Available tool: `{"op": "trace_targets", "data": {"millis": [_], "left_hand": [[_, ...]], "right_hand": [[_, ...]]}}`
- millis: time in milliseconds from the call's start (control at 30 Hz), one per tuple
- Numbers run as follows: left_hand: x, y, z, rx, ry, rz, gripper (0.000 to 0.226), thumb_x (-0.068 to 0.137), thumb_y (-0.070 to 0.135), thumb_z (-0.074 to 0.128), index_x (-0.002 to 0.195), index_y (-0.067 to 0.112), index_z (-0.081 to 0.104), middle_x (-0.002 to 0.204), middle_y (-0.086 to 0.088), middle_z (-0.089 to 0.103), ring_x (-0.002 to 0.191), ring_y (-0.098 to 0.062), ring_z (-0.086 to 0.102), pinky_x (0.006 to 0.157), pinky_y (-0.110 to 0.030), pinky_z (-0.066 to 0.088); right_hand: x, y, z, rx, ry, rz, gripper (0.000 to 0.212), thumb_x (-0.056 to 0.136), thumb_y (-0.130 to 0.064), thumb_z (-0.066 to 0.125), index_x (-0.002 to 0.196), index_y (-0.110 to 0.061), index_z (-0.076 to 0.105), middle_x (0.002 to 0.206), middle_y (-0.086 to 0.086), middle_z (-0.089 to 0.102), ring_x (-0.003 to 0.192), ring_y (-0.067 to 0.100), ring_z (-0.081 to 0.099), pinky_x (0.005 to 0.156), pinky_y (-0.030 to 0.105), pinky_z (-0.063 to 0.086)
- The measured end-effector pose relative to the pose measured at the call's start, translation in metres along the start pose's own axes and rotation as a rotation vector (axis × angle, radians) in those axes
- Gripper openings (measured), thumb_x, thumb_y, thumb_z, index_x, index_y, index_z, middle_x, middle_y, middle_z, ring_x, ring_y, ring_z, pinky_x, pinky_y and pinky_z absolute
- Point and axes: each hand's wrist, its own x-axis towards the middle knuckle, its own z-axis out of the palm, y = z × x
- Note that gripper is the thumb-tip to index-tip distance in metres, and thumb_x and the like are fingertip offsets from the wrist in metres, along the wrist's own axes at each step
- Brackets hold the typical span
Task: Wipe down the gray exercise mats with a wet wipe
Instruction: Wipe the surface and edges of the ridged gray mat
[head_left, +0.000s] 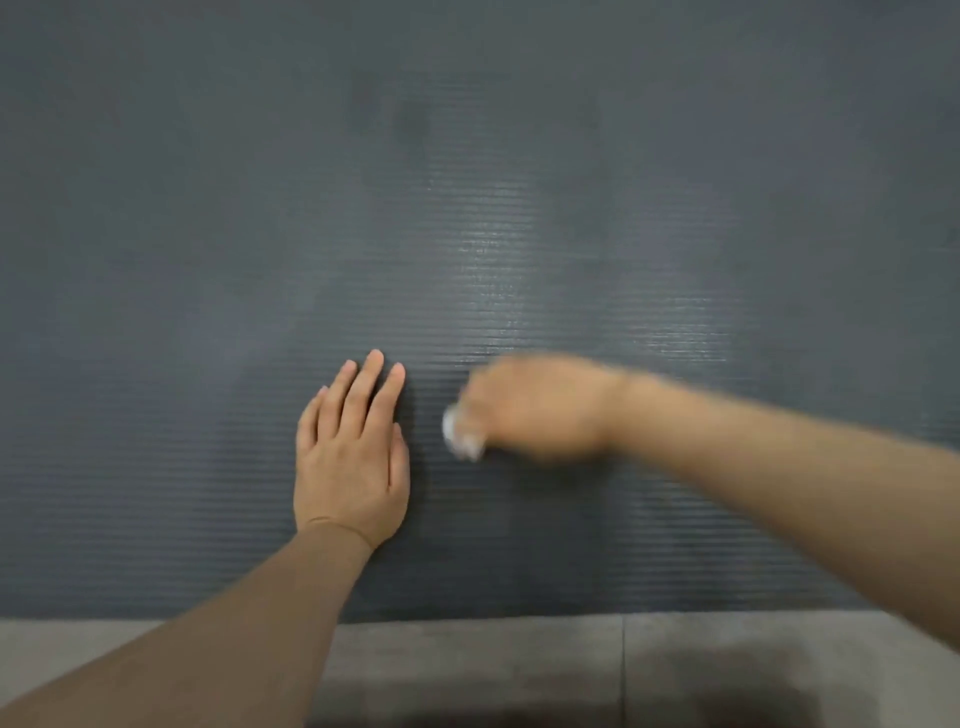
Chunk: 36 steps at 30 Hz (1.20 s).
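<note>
From the head camera, looking down, a gray ribbed exercise mat (467, 182) fills nearly the whole view, its fine ridges running side to side; its near edge lies along a strip of pale tiled floor (467, 670) at the bottom, where one tile seam and a dark shadow show. A patch of the mat above and to the right of the hands catches the light with a glossy sheen, while the rest looks matte. The left hand (350, 457) lies palm-down and flat on the mat near the lower middle, its fingers straight and close together, pointing away from the person, the thumb tucked along the side of the hand; the bare forearm runs back to the lower left corner. Just to its right, apart from it, the right hand (535, 410) sits low over the mat, heavily blurred, with its forearm coming in from the right edge. Its fingers appear curled round a small bunched white wet wipe (460, 434), which sticks out at the hand's left side, close to the left hand's thumb side without touching it. The blur hides how each finger lies, and whether the wipe presses on the mat cannot be told for certain.
</note>
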Motion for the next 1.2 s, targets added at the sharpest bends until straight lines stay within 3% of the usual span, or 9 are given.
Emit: {"op": "trace_targets", "data": {"millis": [167,267,467,567,667,867,967,1133,1200], "left_hand": [[0.001,0.001,0.000,0.028,-0.028,0.001,0.056,0.095,0.027,0.031,0.150,0.017,0.036,0.159,-0.003,0.032,0.147,-0.022,0.024,0.120,-0.036,0.007],[0.001,0.001,-0.001,0.021,-0.032,-0.005,0.056,0.094,0.027,0.032,0.149,0.016,0.038,0.158,-0.004,0.033,0.147,-0.022,0.025,0.120,-0.036,0.007],[0.002,0.002,-0.003,0.013,-0.058,-0.014,0.057,0.093,0.026,0.033,0.148,0.015,0.039,0.156,-0.005,0.036,0.146,-0.023,0.026,0.119,-0.037,0.007],[0.002,0.003,-0.003,0.022,-0.070,-0.018,0.057,0.093,0.027,0.032,0.149,0.015,0.038,0.157,-0.004,0.034,0.146,-0.023,0.025,0.120,-0.037,0.008],[0.002,0.002,-0.002,0.035,-0.076,-0.018,0.058,0.093,0.028,0.032,0.150,0.016,0.037,0.158,-0.004,0.033,0.147,-0.022,0.024,0.121,-0.038,0.009],[0.001,0.003,-0.001,0.019,-0.067,-0.021,0.059,0.092,0.029,0.033,0.149,0.016,0.037,0.158,-0.003,0.033,0.147,-0.021,0.023,0.120,-0.038,0.009],[0.000,0.003,-0.002,0.006,-0.060,-0.024,0.059,0.091,0.028,0.033,0.149,0.016,0.037,0.159,-0.004,0.032,0.148,-0.021,0.022,0.121,-0.038,0.008],[0.001,0.004,-0.002,-0.007,-0.061,-0.025,0.060,0.091,0.028,0.034,0.149,0.015,0.037,0.158,-0.004,0.033,0.147,-0.022,0.023,0.121,-0.038,0.009],[0.001,0.004,-0.002,0.000,-0.063,-0.021,0.060,0.091,0.029,0.033,0.149,0.015,0.038,0.158,-0.004,0.033,0.148,-0.022,0.023,0.121,-0.038,0.009]], "right_hand": [[0.026,0.137,-0.079,-0.144,0.539,0.754,0.017,0.091,-0.022,0.050,0.103,-0.013,0.057,0.108,0.013,0.063,0.103,0.036,0.056,0.081,0.038,0.043],[0.044,0.107,-0.047,-0.072,0.716,0.802,0.014,0.090,-0.017,0.051,0.099,-0.007,0.056,0.100,0.016,0.062,0.093,0.038,0.055,0.076,0.041,0.043],[-0.048,-0.079,0.082,-0.355,-0.361,0.115,0.011,0.090,-0.018,0.048,0.081,-0.022,0.053,0.074,0.001,0.060,0.068,0.022,0.061,0.057,0.036,0.041],[-0.056,-0.063,0.066,-0.318,-0.460,-0.174,0.016,0.094,-0.025,0.043,0.085,-0.030,0.056,0.080,-0.010,0.056,0.079,0.010,0.058,0.067,0.026,0.040],[-0.003,0.021,-0.008,-0.373,0.043,-0.247,0.009,0.084,-0.019,0.056,0.078,-0.023,0.062,0.069,-0.003,0.064,0.063,0.020,0.061,0.052,0.029,0.039],[0.010,0.137,-0.078,-0.279,0.622,0.908,0.019,0.091,-0.020,0.048,0.097,-0.005,0.055,0.094,0.023,0.061,0.087,0.043,0.055,0.072,0.045,0.039],[0.017,0.065,-0.019,-0.259,0.628,0.610,0.011,0.081,-0.011,0.053,0.093,-0.010,0.055,0.079,0.018,0.061,0.070,0.037,0.056,0.064,0.042,0.041],[-0.062,-0.086,0.074,-0.172,-0.117,-0.046,0.008,0.086,-0.024,0.060,0.081,-0.027,0.055,0.070,-0.007,0.057,0.065,0.017,0.056,0.064,0.030,0.039],[-0.065,-0.059,0.059,-0.195,-0.123,-0.156,0.011,0.091,-0.019,0.052,0.086,-0.027,0.047,0.070,-0.005,0.058,0.064,0.020,0.057,0.061,0.033,0.046]]}}
